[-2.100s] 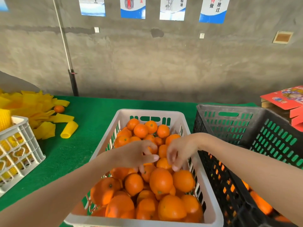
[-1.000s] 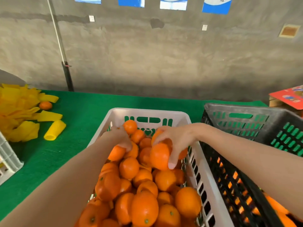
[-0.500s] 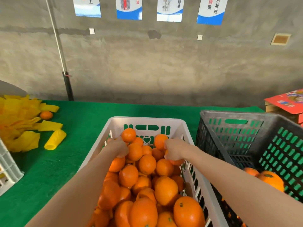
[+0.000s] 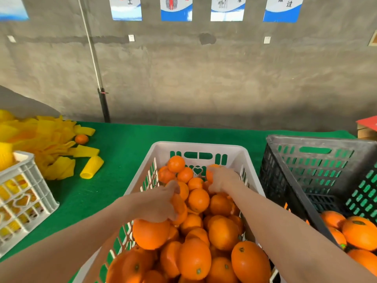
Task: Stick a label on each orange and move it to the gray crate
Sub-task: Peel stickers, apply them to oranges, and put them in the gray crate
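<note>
The right hand is curling its fingers round an orange at the white crate's far end — the left hand's finger state is unclear. Lifting is risking dislodging heaped neighbours onto the counter.

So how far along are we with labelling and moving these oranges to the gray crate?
Early. Done: a few oranges lie in the gray crate. In hand: the right hand curls over one orange at the far end of the white crate; the left hand rests on the pile, grip unclear. Left: the white crate is heaped full. No labels are visible.
</note>
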The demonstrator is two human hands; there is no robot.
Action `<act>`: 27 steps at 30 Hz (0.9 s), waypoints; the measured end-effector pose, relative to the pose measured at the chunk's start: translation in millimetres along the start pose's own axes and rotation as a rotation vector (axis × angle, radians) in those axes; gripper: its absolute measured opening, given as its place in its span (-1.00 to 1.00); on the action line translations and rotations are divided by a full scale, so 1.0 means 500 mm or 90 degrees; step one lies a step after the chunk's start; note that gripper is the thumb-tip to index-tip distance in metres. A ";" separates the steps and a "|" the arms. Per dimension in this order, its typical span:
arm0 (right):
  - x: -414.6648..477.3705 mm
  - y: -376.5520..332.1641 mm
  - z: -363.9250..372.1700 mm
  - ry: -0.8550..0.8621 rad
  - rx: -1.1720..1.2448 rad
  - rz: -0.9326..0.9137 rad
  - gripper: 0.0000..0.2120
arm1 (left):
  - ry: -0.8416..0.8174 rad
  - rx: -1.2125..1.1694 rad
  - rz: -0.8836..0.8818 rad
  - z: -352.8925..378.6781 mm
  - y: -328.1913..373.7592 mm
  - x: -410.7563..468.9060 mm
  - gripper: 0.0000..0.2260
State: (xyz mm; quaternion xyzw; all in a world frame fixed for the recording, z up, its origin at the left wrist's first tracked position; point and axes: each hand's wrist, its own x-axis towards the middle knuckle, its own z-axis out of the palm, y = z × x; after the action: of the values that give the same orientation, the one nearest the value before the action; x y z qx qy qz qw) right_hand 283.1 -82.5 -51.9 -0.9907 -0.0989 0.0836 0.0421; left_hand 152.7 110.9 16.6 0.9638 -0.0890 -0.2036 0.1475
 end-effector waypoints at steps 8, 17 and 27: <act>-0.193 -0.040 -0.105 -0.129 0.269 -0.107 -0.67 | -0.031 -0.058 0.026 0.070 0.017 -0.100 -0.50; -0.442 0.025 -0.114 -0.386 0.941 0.068 -0.33 | 0.066 0.134 -0.018 0.129 0.003 -0.100 -0.46; -0.635 0.107 -0.105 -0.446 1.082 -0.154 -0.21 | 0.298 0.031 -0.113 0.152 0.068 -0.114 -0.53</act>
State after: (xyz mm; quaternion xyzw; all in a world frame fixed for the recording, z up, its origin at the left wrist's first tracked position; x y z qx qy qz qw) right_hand -4.6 -202.7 44.4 -0.5282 -0.1139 0.4176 0.7305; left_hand 65.5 73.2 -18.1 0.9920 0.0274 0.0156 0.1222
